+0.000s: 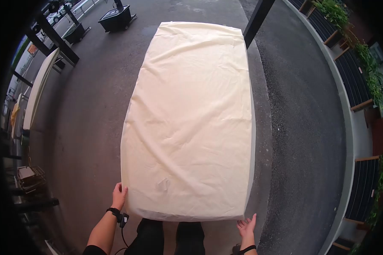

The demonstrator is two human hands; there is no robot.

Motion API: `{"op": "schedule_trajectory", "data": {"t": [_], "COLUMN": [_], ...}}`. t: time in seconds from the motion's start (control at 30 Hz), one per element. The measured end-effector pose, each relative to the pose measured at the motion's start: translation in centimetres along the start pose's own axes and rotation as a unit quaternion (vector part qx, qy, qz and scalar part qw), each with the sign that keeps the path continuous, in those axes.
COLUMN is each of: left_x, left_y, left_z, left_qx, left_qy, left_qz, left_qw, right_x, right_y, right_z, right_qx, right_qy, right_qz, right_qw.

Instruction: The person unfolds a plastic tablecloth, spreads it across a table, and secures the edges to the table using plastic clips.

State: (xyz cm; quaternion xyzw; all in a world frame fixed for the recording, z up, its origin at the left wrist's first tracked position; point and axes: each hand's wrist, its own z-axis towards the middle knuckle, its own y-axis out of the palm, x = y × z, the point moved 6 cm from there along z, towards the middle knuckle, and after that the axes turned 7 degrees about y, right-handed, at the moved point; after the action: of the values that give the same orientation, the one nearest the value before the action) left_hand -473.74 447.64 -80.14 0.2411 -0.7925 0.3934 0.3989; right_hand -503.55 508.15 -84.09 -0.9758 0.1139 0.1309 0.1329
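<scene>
A cream tablecloth covers a long rectangular table in front of me, with creases running across it and a small pale mark near its close left corner. The table itself is hidden beneath the cloth. At the near left corner, my left hand is closed against the cloth's side edge, its fingers partly hidden. My right hand is just off the near right corner, palm turned up and fingers apart, holding nothing that I can see.
Dark post bases stand on the pavement at the far left. A dark pole rises by the table's far right corner. Another pale-covered table is at the left. Planters with greenery line the right kerb.
</scene>
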Motion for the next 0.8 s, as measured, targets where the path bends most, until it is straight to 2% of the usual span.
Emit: {"op": "schedule_trajectory", "data": {"t": [0.03,0.07,0.1,0.17,0.2,0.23,0.3,0.33,0.4,0.5,0.57,0.63,0.67,0.73,0.77,0.8], "left_x": [0.6,1.3,1.7,2.0,1.7,1.0,0.4,-0.1,-0.4,-0.7,-2.5,-3.0,-2.4,0.3,-0.2,-0.9], "left_y": [0.0,-0.2,-0.4,-0.7,-1.1,-1.5,-2.4,-2.9,-4.1,-4.5,-4.6,-3.6,-3.8,-1.3,-1.6,-1.7], "left_z": [-0.3,-0.2,-0.2,-0.5,-0.3,-0.4,0.1,0.4,0.1,-0.2,0.0,0.1,-0.2,-1.4,-1.6,-2.0], "left_qx": [0.030,0.062,0.080,0.097,0.106,0.109,0.138,0.142,0.196,0.203,0.207,0.127,0.128,-0.005,-0.007,-0.069], "left_qy": [0.002,0.004,-0.003,-0.021,-0.006,-0.016,0.000,-0.004,0.033,-0.018,0.006,-0.070,-0.070,-0.192,-0.192,-0.201], "left_qz": [0.047,0.096,0.095,0.107,0.138,0.135,0.164,0.157,0.128,0.095,0.098,-0.118,-0.116,-0.275,-0.273,-0.199], "left_qw": [0.998,0.993,0.992,0.989,0.985,0.985,0.977,0.977,0.972,0.974,0.973,0.982,0.982,0.942,0.943,0.957], "right_x": [0.7,0.4,0.4,-1.8,-2.7,-2.8,-4.3,-4.5,-4.9,-4.1,-3.4,-3.1,-2.9,-2.8,-2.6,-2.8], "right_y": [0.9,1.6,1.8,2.9,3.0,3.1,3.1,3.5,2.3,1.7,1.1,0.3,0.1,-0.1,-0.1,0.2], "right_z": [0.9,1.7,4.0,6.1,5.8,5.5,4.8,4.0,2.4,1.5,1.1,1.0,1.2,1.6,1.8,2.0], "right_qx": [-0.081,-0.119,-0.126,-0.163,-0.143,-0.141,-0.125,-0.127,-0.002,0.010,0.043,0.092,0.091,0.067,0.069,0.070], "right_qy": [0.143,0.192,0.196,0.014,-0.033,-0.032,-0.082,-0.087,-0.149,-0.164,-0.179,-0.206,-0.205,-0.236,-0.235,-0.255], "right_qz": [0.085,0.129,0.111,0.033,0.025,0.015,0.119,0.112,0.092,0.063,0.034,0.000,0.000,0.005,0.007,-0.015], "right_qw": [0.983,0.966,0.966,0.986,0.989,0.989,0.982,0.982,0.985,0.984,0.982,0.974,0.975,0.969,0.970,0.964]}}
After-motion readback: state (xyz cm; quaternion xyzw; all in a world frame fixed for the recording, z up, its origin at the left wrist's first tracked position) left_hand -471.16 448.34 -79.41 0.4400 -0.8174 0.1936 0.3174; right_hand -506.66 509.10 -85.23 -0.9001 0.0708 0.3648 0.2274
